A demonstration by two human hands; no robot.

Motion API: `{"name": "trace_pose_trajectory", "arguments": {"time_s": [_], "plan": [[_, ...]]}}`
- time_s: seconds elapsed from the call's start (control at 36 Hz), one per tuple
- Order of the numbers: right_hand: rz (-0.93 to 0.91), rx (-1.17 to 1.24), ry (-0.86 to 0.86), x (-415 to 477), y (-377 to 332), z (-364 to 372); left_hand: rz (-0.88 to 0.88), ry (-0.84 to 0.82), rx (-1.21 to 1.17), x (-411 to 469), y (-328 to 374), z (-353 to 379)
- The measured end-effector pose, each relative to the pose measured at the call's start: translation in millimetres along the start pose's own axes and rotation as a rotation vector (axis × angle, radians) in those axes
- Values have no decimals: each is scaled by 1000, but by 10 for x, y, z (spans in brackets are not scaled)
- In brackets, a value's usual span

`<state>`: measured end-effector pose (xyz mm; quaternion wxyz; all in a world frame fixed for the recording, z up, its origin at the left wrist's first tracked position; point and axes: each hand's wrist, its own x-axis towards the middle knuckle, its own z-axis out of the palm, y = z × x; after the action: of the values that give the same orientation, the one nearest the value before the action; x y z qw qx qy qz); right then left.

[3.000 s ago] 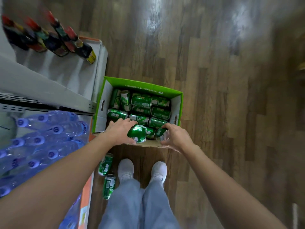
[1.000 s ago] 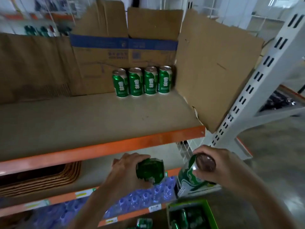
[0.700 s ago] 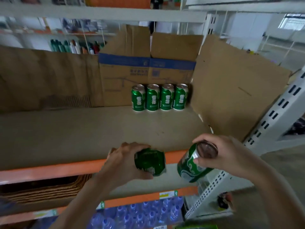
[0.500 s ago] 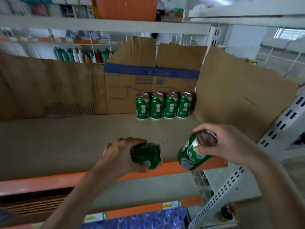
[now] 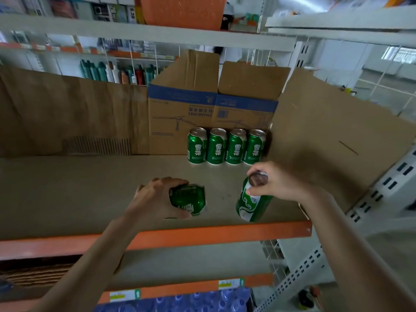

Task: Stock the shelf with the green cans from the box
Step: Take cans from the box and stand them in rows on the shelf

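Backing beige store shelf [image 5: 78,188] (orange edge [image 5: 202,235]): cardboard [image 5: 67,113].

Glossy green metal is seen on the cans [image 5: 226,147]; matt brown corrugated cardboard [image 5: 326,136] is seen behind; the shelf [image 5: 78,188] is dull.

Left hand [image 5: 155,199] and right hand [image 5: 279,185] were bare. Left forearm [image 5: 96,262] and right forearm [image 5: 351,244] were likewise uncovered down to the frame's lower edge.

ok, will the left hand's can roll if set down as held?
Probably: the can is tilted off upright in the left hand; its round side could roll on the shelf. Glossy, so perhaps slippery. On end, like the back row, likely stable.
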<state>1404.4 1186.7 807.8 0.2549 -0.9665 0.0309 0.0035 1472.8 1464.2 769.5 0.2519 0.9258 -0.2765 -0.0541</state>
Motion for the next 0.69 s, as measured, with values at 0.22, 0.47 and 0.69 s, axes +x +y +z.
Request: {"name": "trace_pose_trajectory", "arguments": {"time_s": [0.22,0.47,0.69], "plan": [[55,-51,-32,204,231,-67,-22,-41,-11,173,-9,50],[108,23,-19,414,433,-160,-9,-14,19,341,76,58],[94,49,44,519,558,-160,31,23,28,495,131,66]]}}
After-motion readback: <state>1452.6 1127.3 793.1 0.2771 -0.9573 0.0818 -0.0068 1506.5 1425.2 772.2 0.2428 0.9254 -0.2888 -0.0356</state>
